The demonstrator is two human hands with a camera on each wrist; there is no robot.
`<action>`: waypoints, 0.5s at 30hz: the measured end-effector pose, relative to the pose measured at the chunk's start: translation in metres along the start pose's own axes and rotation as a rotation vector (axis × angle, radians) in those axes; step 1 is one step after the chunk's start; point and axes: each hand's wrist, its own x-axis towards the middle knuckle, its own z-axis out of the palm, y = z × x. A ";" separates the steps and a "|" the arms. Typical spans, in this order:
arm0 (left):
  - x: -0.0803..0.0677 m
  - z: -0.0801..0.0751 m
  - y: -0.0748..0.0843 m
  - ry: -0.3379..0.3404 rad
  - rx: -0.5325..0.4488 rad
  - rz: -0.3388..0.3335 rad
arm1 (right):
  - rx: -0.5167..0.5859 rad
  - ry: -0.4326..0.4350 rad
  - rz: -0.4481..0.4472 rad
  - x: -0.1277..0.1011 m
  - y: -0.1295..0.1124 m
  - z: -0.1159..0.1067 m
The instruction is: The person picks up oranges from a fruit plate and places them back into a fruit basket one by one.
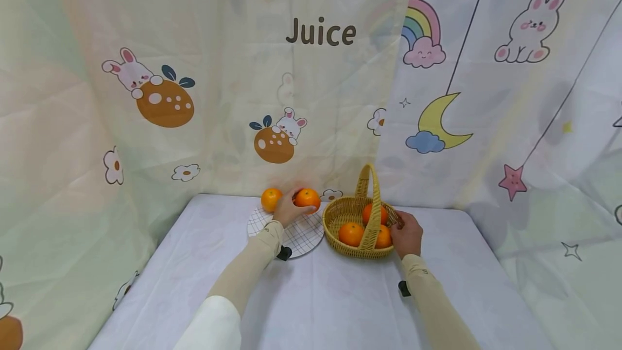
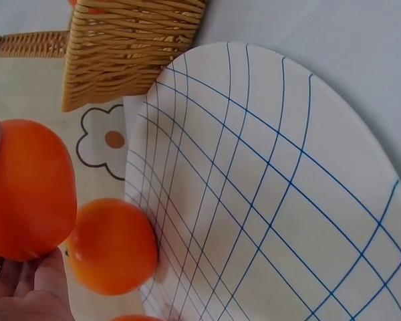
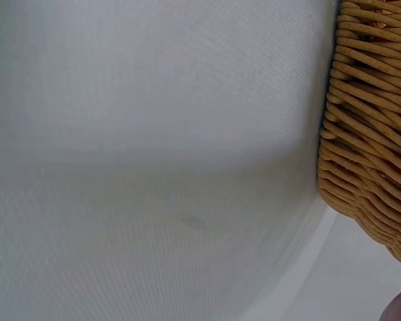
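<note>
Right hand (image 1: 407, 234) at the near right rim of the wicker basket (image 1: 340, 215), fingers curled onto the weave — steadying it, by the look. Three oranges (image 1: 351, 233) inside. Left hand (image 1: 286, 210) further back, fingers wrapped round an orange (image 1: 308, 199) above the far edge of the grid-patterned plate (image 1: 303, 236); a second orange (image 1: 271, 199) sits at the plate's back rim. Fruit judged firm, moderately light, skin grippy enough — prone to roll, so best cupped around its widest part.
</note>
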 end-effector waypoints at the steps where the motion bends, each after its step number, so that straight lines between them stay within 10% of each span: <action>1: 0.001 0.001 -0.001 -0.003 0.004 0.001 | -0.002 -0.001 0.003 0.000 0.000 0.000; 15: 0.011 0.018 0.005 -0.011 0.022 0.073 | 0.014 -0.008 0.011 0.000 0.000 -0.001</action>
